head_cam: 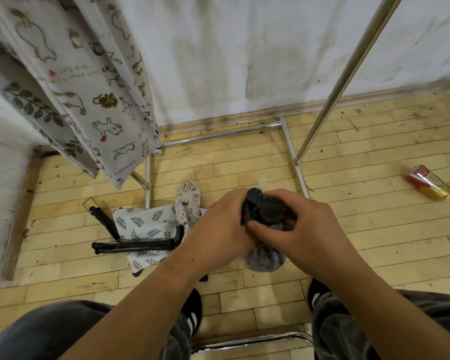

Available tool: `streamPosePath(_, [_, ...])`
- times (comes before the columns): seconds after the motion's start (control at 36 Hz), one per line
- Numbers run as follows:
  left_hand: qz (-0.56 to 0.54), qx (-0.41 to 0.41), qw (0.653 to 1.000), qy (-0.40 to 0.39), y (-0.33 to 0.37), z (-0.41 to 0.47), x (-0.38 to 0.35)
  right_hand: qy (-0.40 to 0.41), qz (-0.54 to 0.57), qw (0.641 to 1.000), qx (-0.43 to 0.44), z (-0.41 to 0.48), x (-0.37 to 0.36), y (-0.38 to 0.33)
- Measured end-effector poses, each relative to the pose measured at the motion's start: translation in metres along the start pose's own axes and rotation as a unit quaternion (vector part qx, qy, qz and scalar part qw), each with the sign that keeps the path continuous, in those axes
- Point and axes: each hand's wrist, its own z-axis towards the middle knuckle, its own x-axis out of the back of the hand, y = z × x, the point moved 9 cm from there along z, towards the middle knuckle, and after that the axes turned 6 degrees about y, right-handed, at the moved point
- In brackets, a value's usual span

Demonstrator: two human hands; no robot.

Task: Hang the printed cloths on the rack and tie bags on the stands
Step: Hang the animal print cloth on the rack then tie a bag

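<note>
Above the floor [353, 152], a stand [265, 207] is gripped by left hand [218, 229] and right hand [309, 227]; its limp bag [264, 261] is probably best pinched at the neck.

I am standing in a bare, well-worn indoor room, more a makeshift workroom or storeroom than a lived-in home. The floor [244, 157] is pale wood planks, scuffed and specked with dirt, and it meets a stained, streaky white wall [218, 61] at a wooden skirting board [218, 120]. A chrome garment rack [353, 68] stands against that wall, and printed cloths [94, 94] hang down over its left side. Folded black tripod stands [133, 246] and printed cloth bags [146, 224] lie loose on the planks. A crumpled snack wrapper [429, 185] lies off to my right, and a bent chrome tube [250, 341] sits near my feet.
</note>
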Motion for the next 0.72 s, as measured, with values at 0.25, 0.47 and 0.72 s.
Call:
streamPosePath(0.25, [-0.029,0.026,0.999,0.006,-0.012,0.002,0.003,0.081,0.025,0.996,-0.018,0.003,0.020,0.010])
streamPosePath(0.47, [0.043,0.021,0.998,0.043,-0.023,0.005,0.016,0.138,0.006,0.989,-0.045,0.004,0.033,0.020])
streamPosePath(0.72, [0.089,0.069,0.993,-0.040,-0.030,0.005,0.006,0.154,0.020,0.987,-0.038,0.003,0.037,0.018])
